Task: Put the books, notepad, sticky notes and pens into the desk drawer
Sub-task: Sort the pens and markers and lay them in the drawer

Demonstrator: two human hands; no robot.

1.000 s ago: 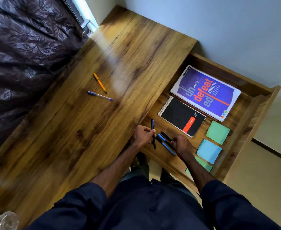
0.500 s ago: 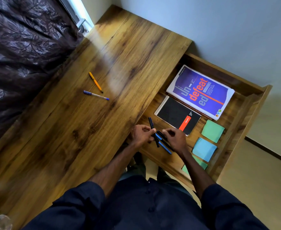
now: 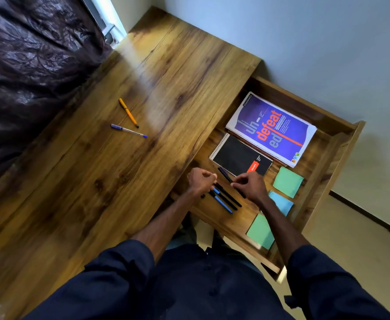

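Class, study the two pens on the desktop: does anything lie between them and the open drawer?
Nothing visible does. Only bare desktop lies between the orange pen, the blue-capped pen and the open drawer. The left hand and right hand are at the dark pens inside it.

On the worktop (image 3: 97, 204), left part: far pen (image 3: 128, 113) just behind near pen (image 3: 128, 130). Right of the worktop, open drawer (image 3: 327, 162). Inside, at the back, book (image 3: 271, 129); before it, notepad (image 3: 237, 155); before that, pen cluster (image 3: 225, 199); along the right wall, sticky notes (image 3: 288, 182) in a row.
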